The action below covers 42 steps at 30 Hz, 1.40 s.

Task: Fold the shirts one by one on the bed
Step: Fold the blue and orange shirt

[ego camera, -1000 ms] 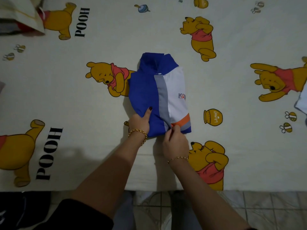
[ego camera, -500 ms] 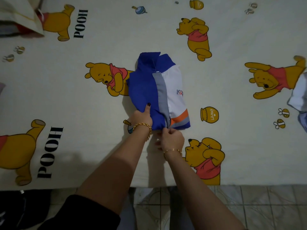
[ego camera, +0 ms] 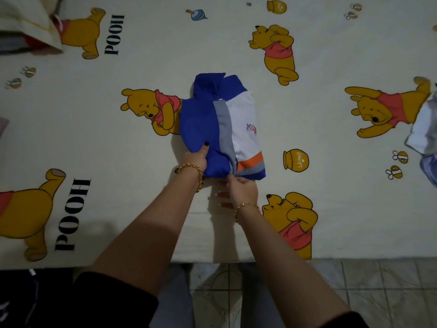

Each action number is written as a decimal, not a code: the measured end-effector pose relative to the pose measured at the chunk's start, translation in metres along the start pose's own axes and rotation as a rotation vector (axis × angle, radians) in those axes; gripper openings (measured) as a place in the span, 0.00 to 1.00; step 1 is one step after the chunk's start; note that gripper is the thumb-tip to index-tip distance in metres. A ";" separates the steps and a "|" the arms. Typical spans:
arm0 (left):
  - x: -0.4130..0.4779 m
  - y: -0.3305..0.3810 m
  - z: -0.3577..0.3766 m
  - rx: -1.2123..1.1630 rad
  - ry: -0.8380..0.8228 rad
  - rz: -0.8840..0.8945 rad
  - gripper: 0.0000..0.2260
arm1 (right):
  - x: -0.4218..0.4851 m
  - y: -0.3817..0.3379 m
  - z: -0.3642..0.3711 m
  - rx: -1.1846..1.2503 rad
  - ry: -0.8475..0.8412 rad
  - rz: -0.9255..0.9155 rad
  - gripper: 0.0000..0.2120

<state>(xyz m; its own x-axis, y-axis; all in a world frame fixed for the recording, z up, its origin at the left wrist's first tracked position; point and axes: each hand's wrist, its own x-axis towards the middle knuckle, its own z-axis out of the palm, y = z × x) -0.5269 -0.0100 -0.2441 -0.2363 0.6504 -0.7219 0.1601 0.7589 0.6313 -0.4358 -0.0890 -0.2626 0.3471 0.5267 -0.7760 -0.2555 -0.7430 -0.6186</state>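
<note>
A folded blue, grey and white shirt with an orange stripe lies in the middle of the bed, which has a cream sheet printed with yellow bears. My left hand grips the shirt's near left edge, thumb on top of the blue cloth. My right hand is at the shirt's near edge below the grey stripe, its thumb and forefinger pinching the hem while the other fingers point left.
Pale clothes lie at the bed's right edge. A cream pillow or bag sits at the far left corner. The bed's near edge runs across the view, with tiled floor below it.
My right hand has slid a little down and toward me at the shirt's near hem. The left hand keeps its grip. The shirt has barely shifted.
</note>
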 end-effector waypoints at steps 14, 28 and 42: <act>-0.005 -0.011 -0.016 0.216 0.023 0.232 0.17 | 0.023 0.039 -0.047 -0.970 0.276 -1.131 0.05; -0.009 -0.063 -0.019 0.274 0.228 0.242 0.21 | 0.032 0.021 -0.036 -0.974 0.211 -0.833 0.05; -0.021 -0.079 -0.022 0.177 0.230 0.294 0.12 | 0.038 0.026 -0.047 -0.528 0.302 -0.565 0.12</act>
<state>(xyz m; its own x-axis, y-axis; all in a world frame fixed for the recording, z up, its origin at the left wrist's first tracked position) -0.5562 -0.0847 -0.2729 -0.3610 0.8313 -0.4226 0.4106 0.5486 0.7283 -0.3864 -0.1074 -0.3026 0.5426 0.8011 -0.2527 0.4610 -0.5355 -0.7076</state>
